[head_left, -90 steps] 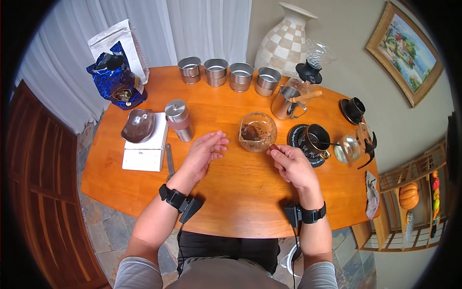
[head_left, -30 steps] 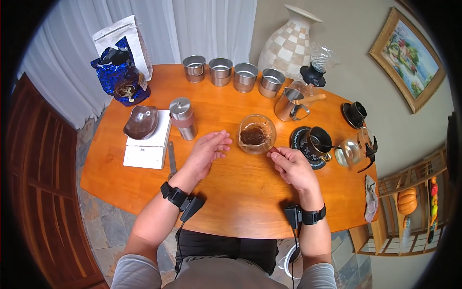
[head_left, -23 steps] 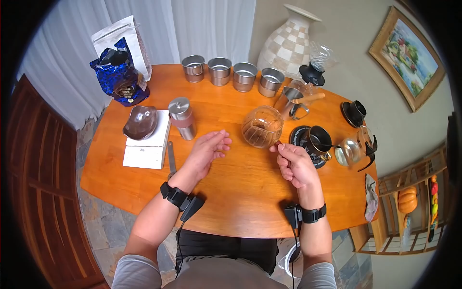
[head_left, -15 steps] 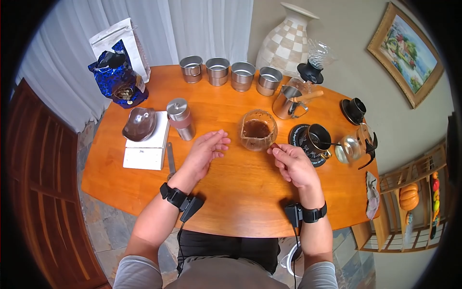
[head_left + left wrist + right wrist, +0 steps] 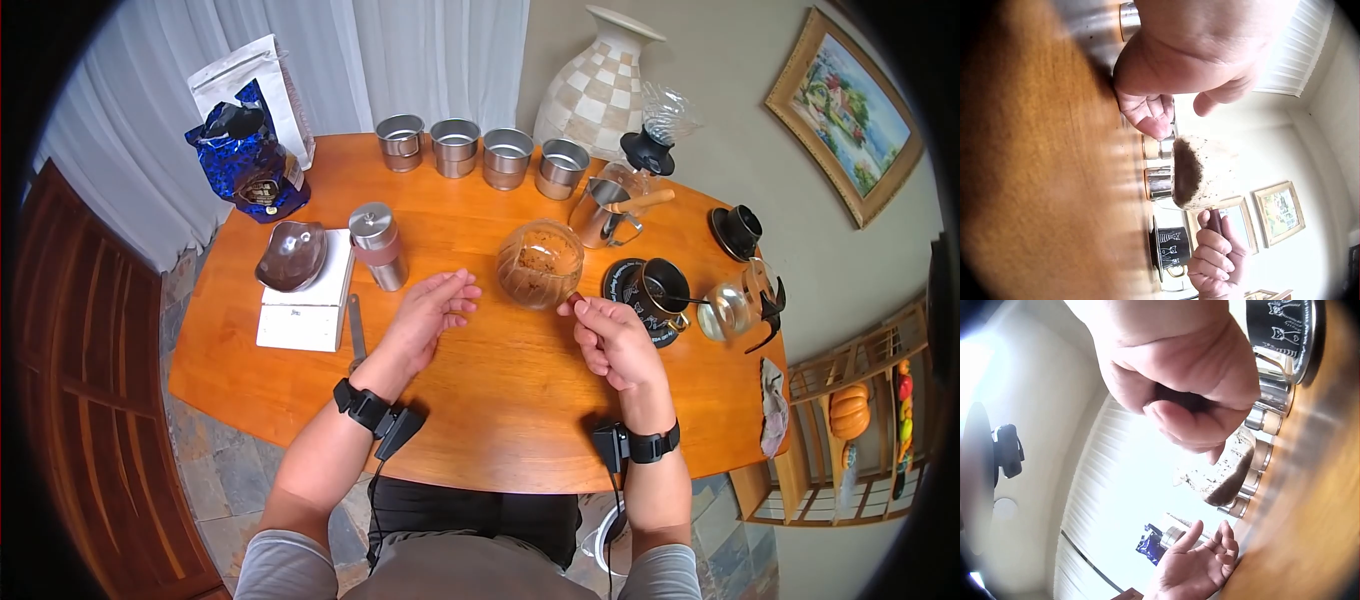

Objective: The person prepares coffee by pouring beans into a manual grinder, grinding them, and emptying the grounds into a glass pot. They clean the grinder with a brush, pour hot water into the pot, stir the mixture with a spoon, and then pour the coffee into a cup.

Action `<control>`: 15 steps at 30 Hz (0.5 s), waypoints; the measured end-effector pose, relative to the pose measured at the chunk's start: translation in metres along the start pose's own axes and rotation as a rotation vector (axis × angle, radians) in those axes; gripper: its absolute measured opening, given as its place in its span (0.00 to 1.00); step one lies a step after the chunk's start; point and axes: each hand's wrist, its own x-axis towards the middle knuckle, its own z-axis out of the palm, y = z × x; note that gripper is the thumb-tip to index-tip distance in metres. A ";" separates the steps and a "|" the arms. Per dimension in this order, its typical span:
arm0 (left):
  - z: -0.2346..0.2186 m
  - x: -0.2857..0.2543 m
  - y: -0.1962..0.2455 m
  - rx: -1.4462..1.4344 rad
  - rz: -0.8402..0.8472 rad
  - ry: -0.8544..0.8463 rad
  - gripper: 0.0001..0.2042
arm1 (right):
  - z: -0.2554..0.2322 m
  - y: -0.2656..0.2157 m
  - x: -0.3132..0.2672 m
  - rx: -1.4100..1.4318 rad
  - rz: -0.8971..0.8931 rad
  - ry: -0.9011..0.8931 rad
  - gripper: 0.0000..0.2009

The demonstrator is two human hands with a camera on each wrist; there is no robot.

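My right hand [image 5: 615, 340] grips the short brown handle [image 5: 1215, 222] of a round glass coffee server [image 5: 540, 268]. In the left wrist view the server is held up off the tabletop, with a dark pool [image 5: 1186, 174] in its bottom and brown specks up its wall. From above, it leans away from me, so its rounded near side shows. My left hand [image 5: 428, 315] stays to the left of the server, apart from it, with fingers relaxed and nothing in them. Right of my right hand, a black cup [image 5: 660, 288] with a spoon in it stands on a saucer.
A coffee grinder [image 5: 378, 250] and a white scale [image 5: 300, 325] bearing a dark bowl [image 5: 291, 256] stand left. Several metal cups line the back, near a metal pitcher [image 5: 592, 222]. A glass pot of clear liquid [image 5: 722, 312] sits far right. A metal strip [image 5: 356, 325] lies by my left forearm.
The glass server has been tipped and swung about by my right hand, the dark contents shifting inside. Compared with half a second ago, it leans further away. My left hand has stayed put.
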 end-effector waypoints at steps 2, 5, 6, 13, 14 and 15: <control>0.001 0.000 0.000 0.001 -0.001 0.001 0.12 | -0.001 0.000 0.001 0.003 0.016 -0.017 0.12; 0.002 -0.001 0.001 -0.002 0.004 0.005 0.12 | 0.003 -0.001 -0.001 -0.040 0.032 -0.051 0.12; 0.001 0.000 0.000 -0.001 0.002 -0.001 0.12 | 0.004 -0.001 -0.002 -0.087 0.033 -0.069 0.12; 0.002 -0.001 0.001 0.004 0.006 -0.006 0.12 | 0.001 0.001 -0.001 -0.126 0.024 -0.038 0.12; 0.001 -0.001 0.001 0.005 0.007 -0.006 0.12 | 0.002 0.002 0.000 -0.136 0.010 -0.022 0.11; 0.001 -0.001 0.001 0.004 0.003 -0.004 0.12 | 0.002 0.002 0.000 -0.147 -0.003 -0.008 0.11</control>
